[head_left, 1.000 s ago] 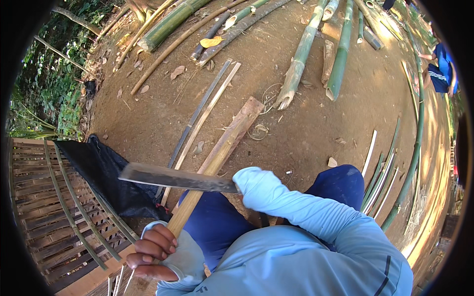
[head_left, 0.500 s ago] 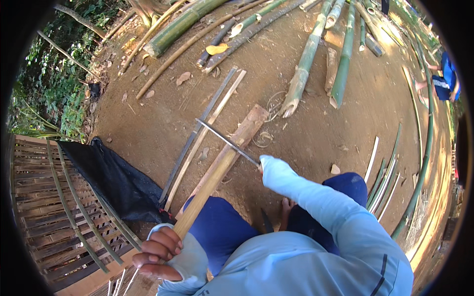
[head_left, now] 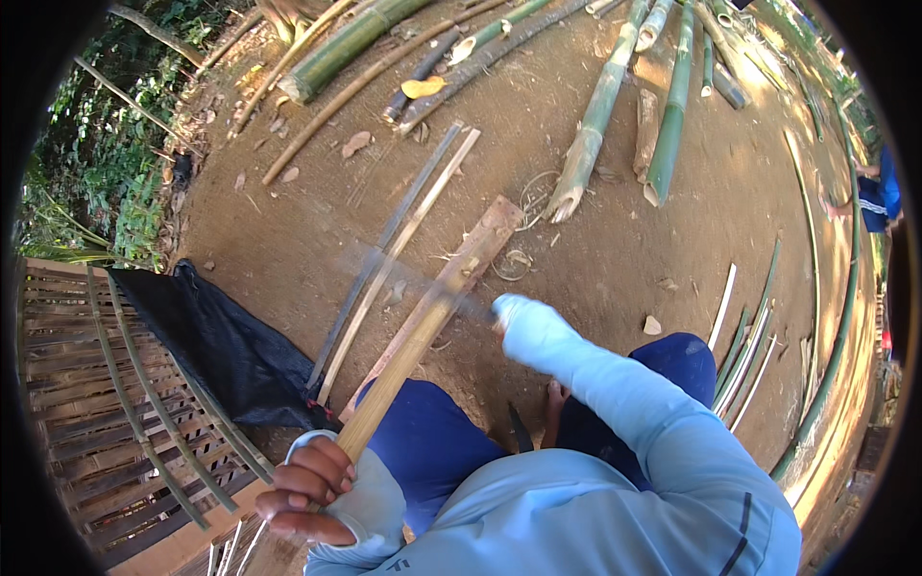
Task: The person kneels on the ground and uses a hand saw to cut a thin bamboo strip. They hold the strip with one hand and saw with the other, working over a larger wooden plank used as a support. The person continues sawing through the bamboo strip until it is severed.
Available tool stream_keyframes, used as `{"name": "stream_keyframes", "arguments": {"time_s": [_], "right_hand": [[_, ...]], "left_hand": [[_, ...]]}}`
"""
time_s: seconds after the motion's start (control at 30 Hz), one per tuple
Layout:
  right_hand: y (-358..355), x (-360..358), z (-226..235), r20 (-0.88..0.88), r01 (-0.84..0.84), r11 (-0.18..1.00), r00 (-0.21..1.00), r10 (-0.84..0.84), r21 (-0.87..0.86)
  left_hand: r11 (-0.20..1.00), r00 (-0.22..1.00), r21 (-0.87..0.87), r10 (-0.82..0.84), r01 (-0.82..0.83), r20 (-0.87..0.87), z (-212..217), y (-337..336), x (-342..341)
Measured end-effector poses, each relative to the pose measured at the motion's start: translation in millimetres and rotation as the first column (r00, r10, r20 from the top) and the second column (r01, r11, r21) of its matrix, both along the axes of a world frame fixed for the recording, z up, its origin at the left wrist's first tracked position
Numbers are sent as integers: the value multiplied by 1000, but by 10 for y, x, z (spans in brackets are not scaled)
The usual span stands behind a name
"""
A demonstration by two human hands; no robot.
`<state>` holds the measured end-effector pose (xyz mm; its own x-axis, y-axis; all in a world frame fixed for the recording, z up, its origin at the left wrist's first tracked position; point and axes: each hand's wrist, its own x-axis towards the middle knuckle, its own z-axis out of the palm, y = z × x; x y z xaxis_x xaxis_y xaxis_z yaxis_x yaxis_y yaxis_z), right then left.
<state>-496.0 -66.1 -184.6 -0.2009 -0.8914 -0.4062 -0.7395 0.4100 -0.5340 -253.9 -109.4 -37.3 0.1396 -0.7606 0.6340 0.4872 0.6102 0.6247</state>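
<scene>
Gripping near its lower end, the left hand (head_left: 312, 490) is clenched around the long pale split bamboo slat (head_left: 423, 331), which is propped aslant onto bare dirt ground (head_left: 615, 250). Right hand (head_left: 507, 312) is sleeve-covered; grip cannot be told, blade motion-blurred. Slat judged light, stiff, splintery-edged; best held low, clear of the cut.

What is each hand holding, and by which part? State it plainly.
The left hand grips the bamboo strip at its near end. The right hand is covered by its sleeve; a blurred blade extends from it, but the grip itself cannot be seen.
</scene>
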Motion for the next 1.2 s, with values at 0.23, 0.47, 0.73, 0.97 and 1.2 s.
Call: {"name": "stream_keyframes", "arguments": {"time_s": [0.23,0.47,0.73,0.97,1.2], "right_hand": [[-59,-63,-219,-13,146,961,989,-147,236],[56,29,22,-50,7,999,999,-8,-33],[61,84,-244,33,147,938,986,-165,313],[-27,344,75,165,-122,975,982,92,184],[21,-107,-897,55,167,958,981,-184,233]], "left_hand": [[997,998,-55,-60,59,-24,-44,-42,12],[995,998,-65,-70,69,-2,-52,-32,49],[995,994,40,89,-92,58,438,68,263],[993,995,79,85,-89,44,474,54,318],[995,993,43,81,-85,85,511,5,218]]}}
